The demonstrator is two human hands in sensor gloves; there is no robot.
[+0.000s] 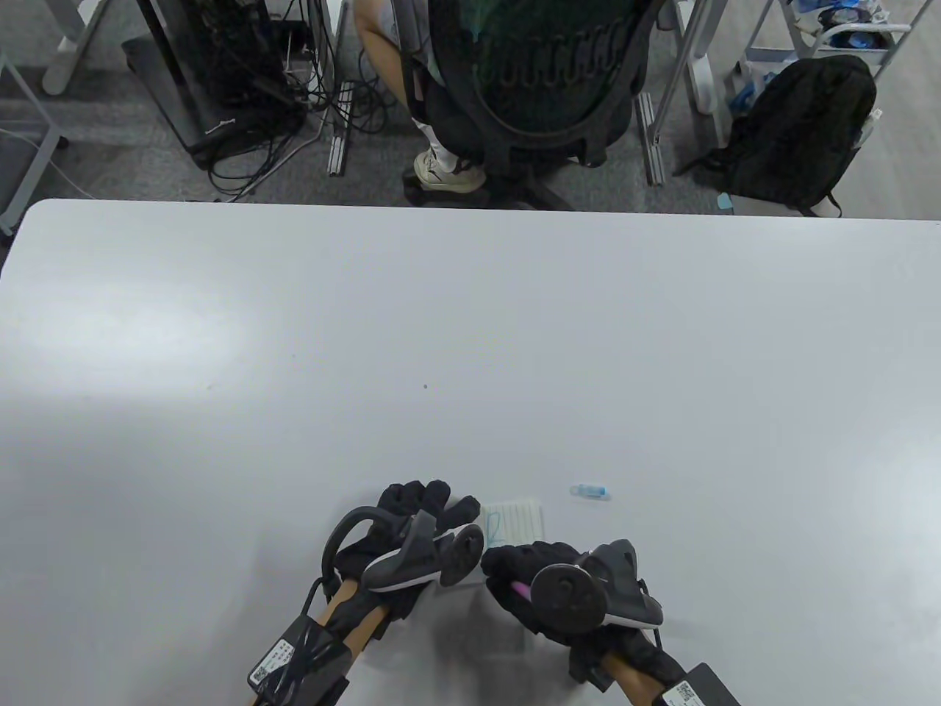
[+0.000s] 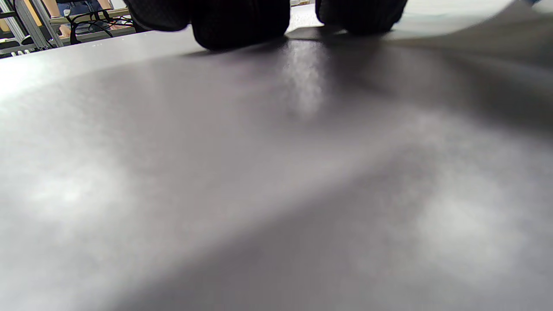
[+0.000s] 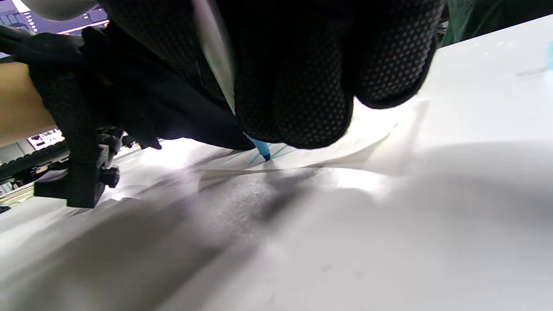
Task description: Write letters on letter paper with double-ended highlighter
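Note:
A small sheet of lined letter paper [image 1: 523, 519] lies on the white table [image 1: 470, 346] near the front edge, with blue strokes on its left part. My right hand [image 1: 523, 572] grips the double-ended highlighter; its pink end [image 1: 520, 588] shows by the tracker. In the right wrist view the blue tip [image 3: 264, 153] touches the paper [image 3: 328, 151]. My left hand [image 1: 419, 507] rests flat beside the paper's left edge, its fingers [image 2: 242, 21] straight and pressing the table. A blue highlighter cap [image 1: 591, 492] lies on the table to the right of the paper.
Beyond the table's far edge stands a black office chair [image 1: 544, 66] with a seated person's leg and shoe [image 1: 441, 170]. A black backpack [image 1: 801, 132] sits on the floor at the far right, and cables [image 1: 250, 103] at the far left.

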